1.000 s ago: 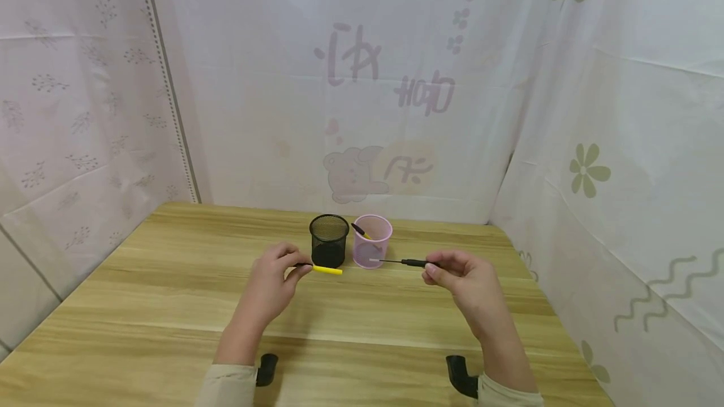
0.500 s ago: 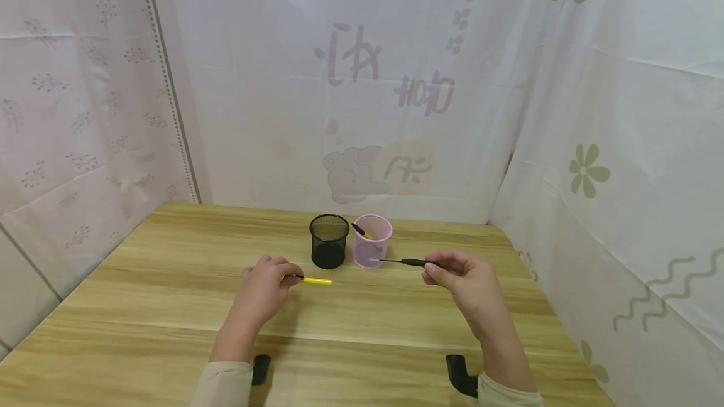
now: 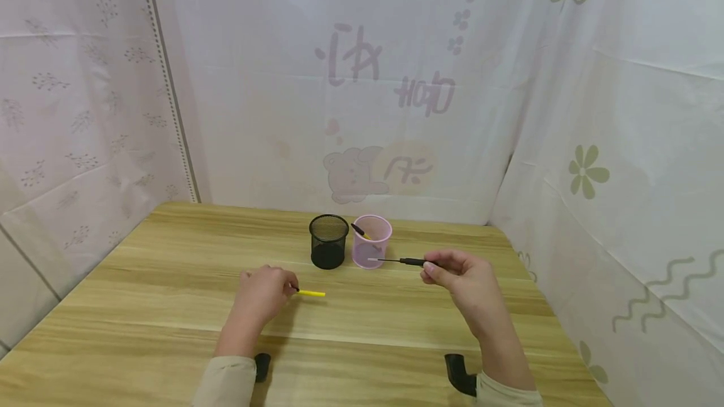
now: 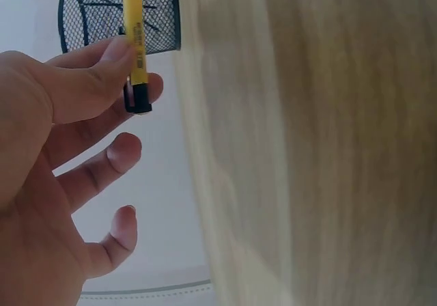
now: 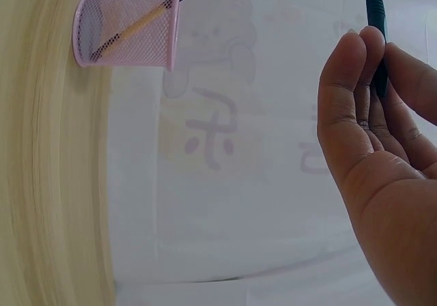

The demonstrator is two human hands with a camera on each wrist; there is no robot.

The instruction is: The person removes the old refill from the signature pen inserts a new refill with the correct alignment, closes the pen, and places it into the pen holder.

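My left hand (image 3: 263, 294) pinches a yellow pen barrel (image 3: 312, 293) with a black clip end, held over the near side of the table. In the left wrist view the thumb and index finger grip the barrel (image 4: 138, 53), and the other fingers are spread apart. On the right, my right hand (image 3: 466, 278) pinches a black ribbed pen front (image 3: 413, 262); a thin refill-like rod (image 3: 389, 260) with a whitish end sticks out to the left. Its tapered end (image 5: 379, 84) shows between the fingers in the right wrist view.
Behind the hands stand a black mesh pen cup (image 3: 328, 250) and a pink mesh pen cup (image 3: 379, 245), side by side on the wooden table (image 3: 362, 325). A black-and-yellow pen (image 3: 360, 230) leans in the pink cup. Patterned curtains (image 3: 254, 112) surround the table.
My left hand has drawn back toward me and slightly left with the yellow barrel, away from the black cup. The right hand stays nearly still with the black pen front.
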